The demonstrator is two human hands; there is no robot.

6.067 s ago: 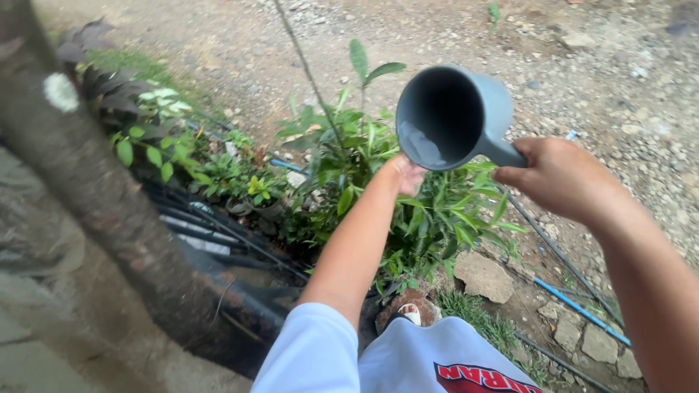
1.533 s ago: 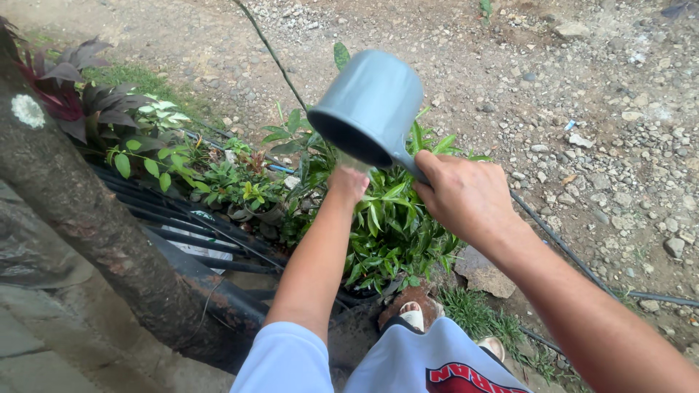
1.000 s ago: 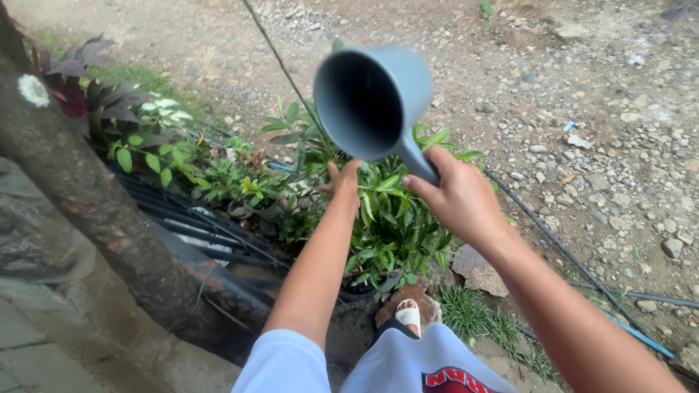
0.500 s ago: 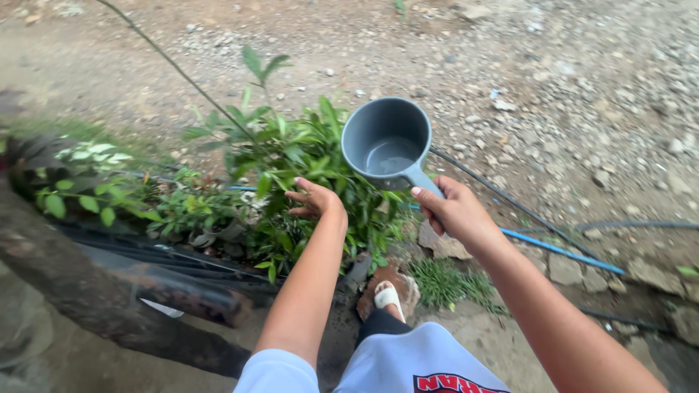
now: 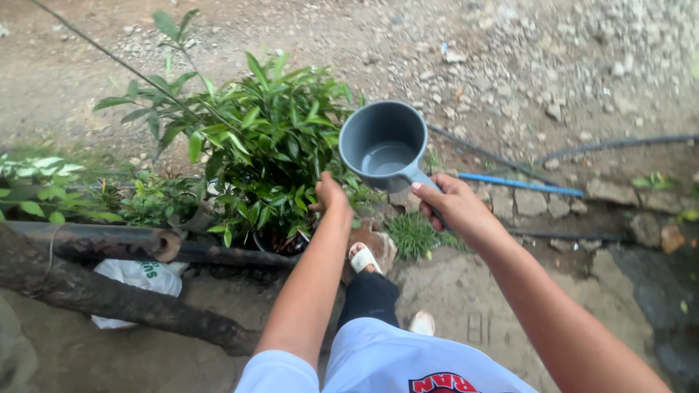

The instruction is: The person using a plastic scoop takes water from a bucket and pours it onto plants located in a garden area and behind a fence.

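Dense leafy plant [image 5: 255, 138] and rusty pipe [image 5: 95, 240] ahead-left; open gravel ground [image 5: 553, 65] beyond the blue hose [image 5: 520, 184].

Dipper [image 5: 384, 145] matt grey plastic; ground [image 5: 553, 65] rough gravel.

A grey plastic dipper with a short handle [image 5: 384, 145] sits in the right hand [image 5: 451, 207], held above the ground just right of a bushy green potted plant [image 5: 266, 145]. The left hand [image 5: 331, 196] lies against that plant's right edge, below the dipper. A dark rusty metal pipe [image 5: 102, 241] lies left of the plant, a white plastic bag [image 5: 138, 276] under it, and a thin blue hose [image 5: 520, 183] runs on the stony ground right of the dipper.
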